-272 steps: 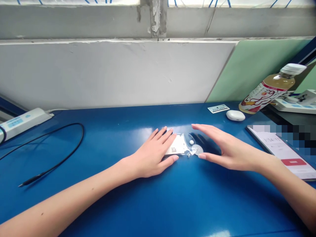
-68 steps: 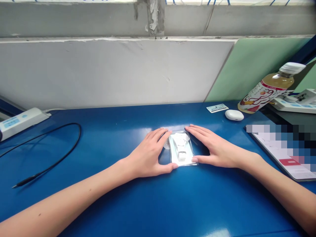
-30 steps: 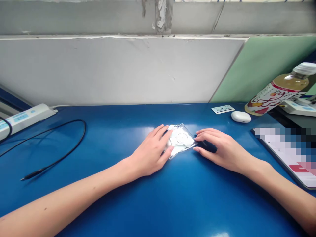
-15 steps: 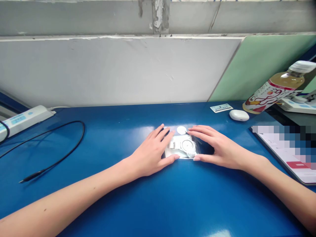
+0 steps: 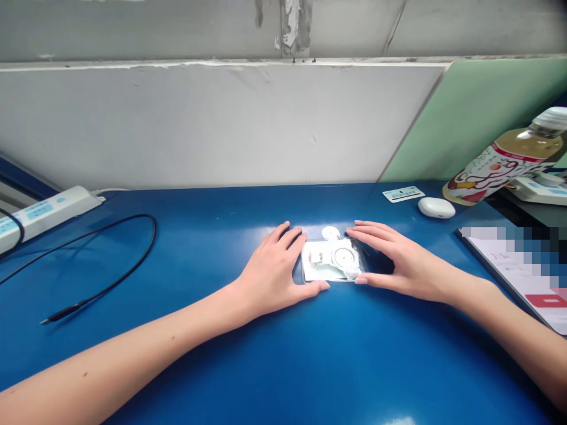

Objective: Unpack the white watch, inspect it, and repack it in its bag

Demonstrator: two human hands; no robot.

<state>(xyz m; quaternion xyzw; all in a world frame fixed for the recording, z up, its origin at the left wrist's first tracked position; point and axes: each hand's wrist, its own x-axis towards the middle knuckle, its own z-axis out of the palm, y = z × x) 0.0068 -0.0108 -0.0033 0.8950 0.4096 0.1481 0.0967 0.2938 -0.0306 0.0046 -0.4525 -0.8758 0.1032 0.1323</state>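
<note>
Two hands are framing a small clear bag.

The left hand [image 5: 274,274] and right hand [image 5: 398,265] are lying flat with fingers spread, touching the bag [image 5: 332,262] on the blue table [image 5: 283,366]. A white disc [image 5: 330,232] is sitting just behind it.

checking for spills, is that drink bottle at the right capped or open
Capped: the drink bottle carries a white cap on its neck. It appears tilted in this view.
</note>
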